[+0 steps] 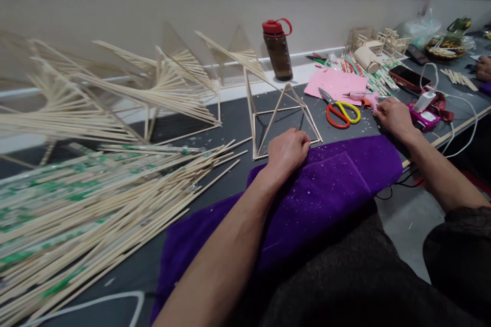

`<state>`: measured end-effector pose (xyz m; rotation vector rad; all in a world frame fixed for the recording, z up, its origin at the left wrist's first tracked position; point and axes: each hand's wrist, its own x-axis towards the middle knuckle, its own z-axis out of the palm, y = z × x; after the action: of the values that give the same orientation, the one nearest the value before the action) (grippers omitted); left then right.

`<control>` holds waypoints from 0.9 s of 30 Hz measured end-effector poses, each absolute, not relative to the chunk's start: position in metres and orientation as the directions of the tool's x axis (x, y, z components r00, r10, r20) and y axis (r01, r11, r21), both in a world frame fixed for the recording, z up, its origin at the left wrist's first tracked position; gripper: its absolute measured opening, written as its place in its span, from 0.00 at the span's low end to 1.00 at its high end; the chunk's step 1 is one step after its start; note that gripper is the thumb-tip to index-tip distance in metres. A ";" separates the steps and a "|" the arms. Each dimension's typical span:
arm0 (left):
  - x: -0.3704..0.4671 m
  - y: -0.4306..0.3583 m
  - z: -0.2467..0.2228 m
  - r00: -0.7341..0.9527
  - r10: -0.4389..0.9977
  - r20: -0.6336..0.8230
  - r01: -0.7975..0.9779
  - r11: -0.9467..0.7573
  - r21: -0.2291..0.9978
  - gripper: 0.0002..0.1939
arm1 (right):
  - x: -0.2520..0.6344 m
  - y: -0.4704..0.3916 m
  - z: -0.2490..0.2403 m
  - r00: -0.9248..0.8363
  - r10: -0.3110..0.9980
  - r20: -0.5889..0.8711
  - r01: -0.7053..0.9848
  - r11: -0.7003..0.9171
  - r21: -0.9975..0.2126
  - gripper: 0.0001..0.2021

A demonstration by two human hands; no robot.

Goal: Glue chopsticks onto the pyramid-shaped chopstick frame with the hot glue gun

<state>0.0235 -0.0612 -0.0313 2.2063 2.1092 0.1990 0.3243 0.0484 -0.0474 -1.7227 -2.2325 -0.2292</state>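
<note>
Centre: left hand (288, 149) curled by stick frame (276, 111), best steadied lightly. Right side: right hand (395, 116) at glue gun (367, 97). Grips unclear.

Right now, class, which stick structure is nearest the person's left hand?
The open, triangular-sided frame just beyond the left hand; the others, such as the fanned structures, stand farther off.

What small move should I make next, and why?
I'd probably lift the pink glue gun straight up with your right hand before swinging it toward the small stick frame. That hand is already at its handle, and the scissors lie between gun and frame, so a low sweep might snag them.
</note>
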 end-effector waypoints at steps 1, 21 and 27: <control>0.024 -0.061 -0.031 0.040 0.999 0.032 0.988 -0.044 0.149 0.15 | 0.322 0.045 -0.046 -0.220 0.907 0.358 0.963 0.260 -0.066 0.13; 0.025 -0.064 -0.029 0.052 0.998 0.025 0.988 -0.055 0.147 0.16 | 0.212 0.005 -0.039 -0.685 0.719 0.116 0.692 0.692 -0.204 0.08; 0.025 -0.063 -0.030 0.054 0.998 0.028 0.988 -0.057 0.146 0.16 | 0.206 0.005 -0.045 -0.689 0.709 0.153 0.678 0.704 -0.212 0.08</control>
<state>0.0247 -0.0630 -0.0304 2.2155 2.0947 0.1845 0.2061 0.0046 -0.0448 -1.1103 -2.6894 0.2034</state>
